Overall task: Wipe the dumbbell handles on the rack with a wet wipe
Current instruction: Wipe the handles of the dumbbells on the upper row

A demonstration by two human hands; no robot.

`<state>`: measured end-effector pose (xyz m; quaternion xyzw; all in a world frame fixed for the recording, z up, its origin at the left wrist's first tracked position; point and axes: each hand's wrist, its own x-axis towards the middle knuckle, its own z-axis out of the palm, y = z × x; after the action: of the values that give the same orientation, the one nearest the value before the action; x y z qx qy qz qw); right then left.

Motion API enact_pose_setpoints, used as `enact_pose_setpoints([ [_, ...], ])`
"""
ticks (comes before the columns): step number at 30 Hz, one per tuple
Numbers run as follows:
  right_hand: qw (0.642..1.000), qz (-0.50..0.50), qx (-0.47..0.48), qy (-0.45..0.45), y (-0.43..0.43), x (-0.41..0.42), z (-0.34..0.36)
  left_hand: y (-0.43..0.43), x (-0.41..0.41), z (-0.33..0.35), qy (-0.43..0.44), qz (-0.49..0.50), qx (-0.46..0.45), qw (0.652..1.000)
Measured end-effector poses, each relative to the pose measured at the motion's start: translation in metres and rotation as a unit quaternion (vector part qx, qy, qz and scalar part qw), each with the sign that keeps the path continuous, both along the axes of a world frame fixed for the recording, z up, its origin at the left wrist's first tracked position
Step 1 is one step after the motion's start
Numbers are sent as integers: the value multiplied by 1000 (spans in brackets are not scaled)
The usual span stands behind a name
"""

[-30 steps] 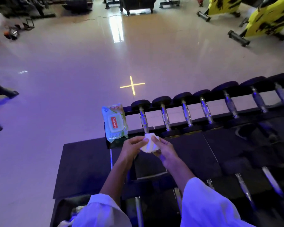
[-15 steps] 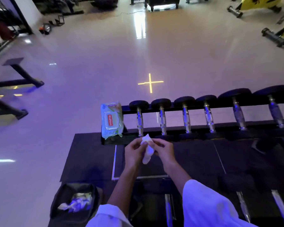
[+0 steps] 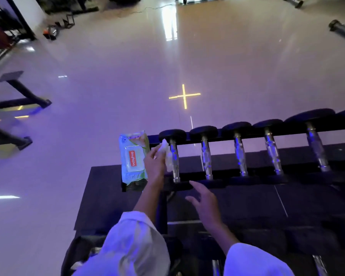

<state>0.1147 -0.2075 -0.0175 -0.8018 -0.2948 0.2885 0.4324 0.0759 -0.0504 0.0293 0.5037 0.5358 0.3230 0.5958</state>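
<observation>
Pinching wet wipe (image 3: 165, 150) in left hand (image 3: 154, 164) — grip curled round it, pressing it against the left side of the leftmost dumbbell handle (image 3: 174, 159), up near the far head, on the rack (image 3: 227, 183). Holding right hand (image 3: 205, 204) low by the rack's near rail, contact unclear; grip spread, fingers relaxed, nothing in it. Wipes pack (image 3: 132, 158) lying at the rack's left end, just beside the left hand. Four more chrome handles (image 3: 206, 156) in a row to the right.
</observation>
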Motion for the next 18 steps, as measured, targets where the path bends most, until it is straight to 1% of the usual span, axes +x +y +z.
enact_pose_setpoints([
  [1,999,34,-11,-41,6,1,-6,10,10,-3,44,-54,54,996],
  [2,995,58,-22,-76,11,2,-10,14,14,-10,85,-116,104,984],
  [3,992,64,-28,-104,16,3,-15,12,14,-19,125,-180,154,964],
  [4,991,56,-29,-120,20,4,-18,6,6,-29,166,-239,201,935],
  [5,991,39,-30,-123,24,5,-20,-3,-5,-37,201,-276,220,914],
  [7,993,8,-30,-117,28,6,-22,-13,-27,-51,253,-309,274,875],
  [9,992,-12,-13,-123,29,5,-25,-11,-32,-58,254,-302,325,860],
  [11,990,-29,-3,-140,29,5,-30,7,-11,-53,221,-280,325,876],
  [14,985,-45,4,-168,29,5,-34,35,27,-35,173,-190,285,923],
  [16,984,-32,-1,-178,26,4,-35,40,30,-41,159,-160,268,937],
  [18,980,-2,-16,-201,23,2,-39,26,10,-58,163,-151,217,951],
])
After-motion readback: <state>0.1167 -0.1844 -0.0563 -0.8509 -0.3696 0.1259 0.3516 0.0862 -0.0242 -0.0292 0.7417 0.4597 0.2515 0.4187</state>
